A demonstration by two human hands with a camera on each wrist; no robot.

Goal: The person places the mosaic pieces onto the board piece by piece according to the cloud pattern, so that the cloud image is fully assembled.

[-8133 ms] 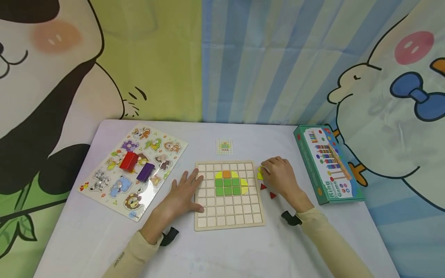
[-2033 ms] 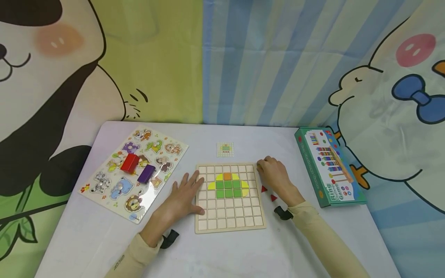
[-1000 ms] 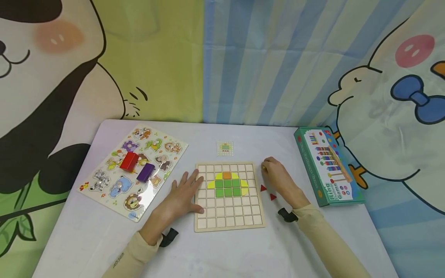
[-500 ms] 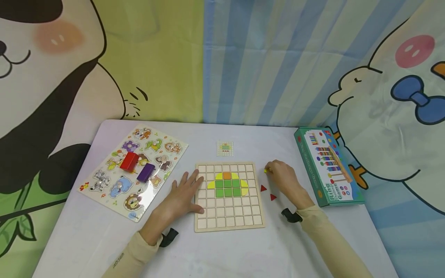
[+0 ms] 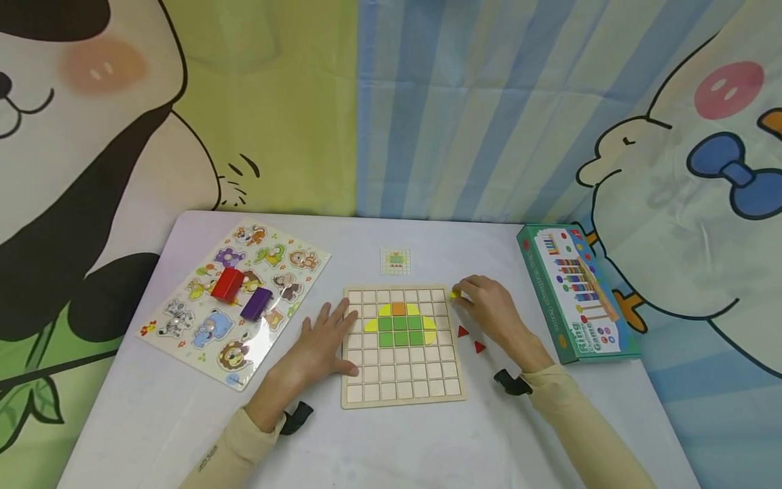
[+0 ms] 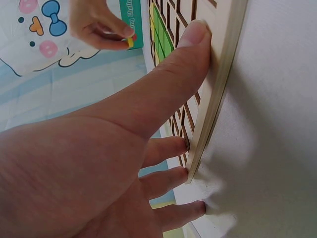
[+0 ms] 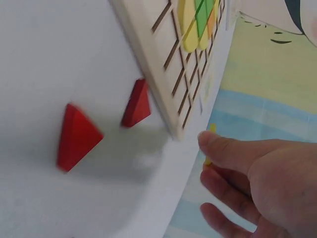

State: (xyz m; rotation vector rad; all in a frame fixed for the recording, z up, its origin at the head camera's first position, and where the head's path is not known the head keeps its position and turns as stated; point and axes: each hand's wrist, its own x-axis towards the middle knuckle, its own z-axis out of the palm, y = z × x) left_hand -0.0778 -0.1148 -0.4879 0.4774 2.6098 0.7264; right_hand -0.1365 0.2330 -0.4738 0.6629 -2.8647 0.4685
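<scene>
**Desk:** What do you have at the middle of the head frame?

**Operator:** My left hand [image 5: 322,343] lies flat and open, fingers spread on the left edge of the pale wooden grid board [image 5: 400,384], thumb pressing its rim. My right hand [image 5: 489,309] is closed to a pinch on a small yellow piece [image 5: 453,294], thumb and forefinger curled round it, just off the board's upper right corner.

**Desk:** How does the piece look?

**Operator:** Thin, bright yellow, mostly hidden by the fingertips; I cannot tell its outline. In the left wrist view it sits at the upper left [image 6: 130,42], a sliver between finger and thumb.

**Desk:** And doing this step well?

**Operator:** In my judgement, keep the board pinned, turn the piece to match the yellow curves already framing the green squares [image 5: 400,330], and lower it square into one cell without nudging its neighbours.

**Desk:** Anything else close by?

**Operator:** Two red triangles [image 5: 471,339] lie on the white table [image 5: 427,441], right of the board and below my right hand.
</scene>
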